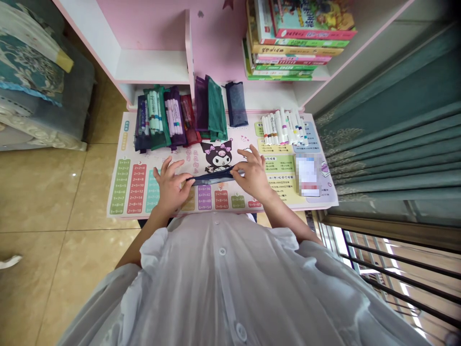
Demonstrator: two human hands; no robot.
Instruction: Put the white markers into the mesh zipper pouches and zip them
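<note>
A dark blue mesh pouch [212,178] is stretched level between my two hands, just above the desk mat. Thumb and forefinger of my left hand [174,183] pinch its left end, the other fingers raised. My right hand [252,174] pinches the opposite end in the same way. Whether anything lies inside the pouch I cannot tell. At the back left, several mesh pouches filled with markers [154,115] lie side by side. Flat-looking green and purple pouches [216,108] lean beside them, and another navy mesh pouch [236,103] rests to their right. Loose white markers [283,126] are heaped at the back right.
The desk mat [133,204] carries printed multiplication tables. A phone-like item with a blurred screen [308,175] lies at its right. Behind stands a pink and white shelf [154,65] with stacked books [288,57]. A teal curtain [389,115] hangs on the right.
</note>
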